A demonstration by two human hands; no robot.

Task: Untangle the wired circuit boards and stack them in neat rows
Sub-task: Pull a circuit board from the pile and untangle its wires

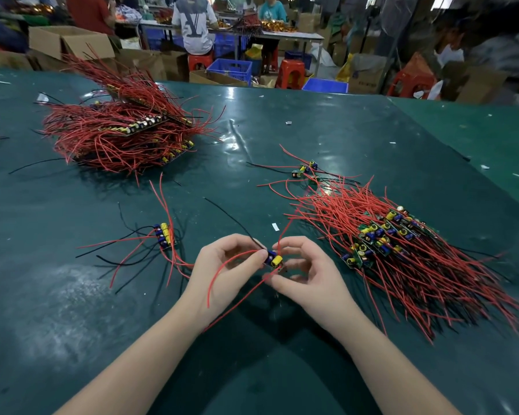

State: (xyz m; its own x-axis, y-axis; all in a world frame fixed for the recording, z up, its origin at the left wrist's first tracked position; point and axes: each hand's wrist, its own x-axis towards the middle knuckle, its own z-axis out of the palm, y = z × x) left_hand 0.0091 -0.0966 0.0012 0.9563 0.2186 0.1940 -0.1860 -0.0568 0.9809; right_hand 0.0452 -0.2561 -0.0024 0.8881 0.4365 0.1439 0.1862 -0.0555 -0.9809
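Left hand [222, 266]: pinching circuit board [274, 259]
Right hand [307, 272]: pinching same board
Small stack [164, 236]: left of board
Large pile [378, 238]: right of board

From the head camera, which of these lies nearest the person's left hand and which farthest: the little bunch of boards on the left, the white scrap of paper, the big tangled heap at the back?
From the left hand:
1. White scrap of paper, just above the hands.
2. Little bunch of boards, to its left; nearly as close, hard to separate from the scrap.
3. Big tangled heap, far back left.
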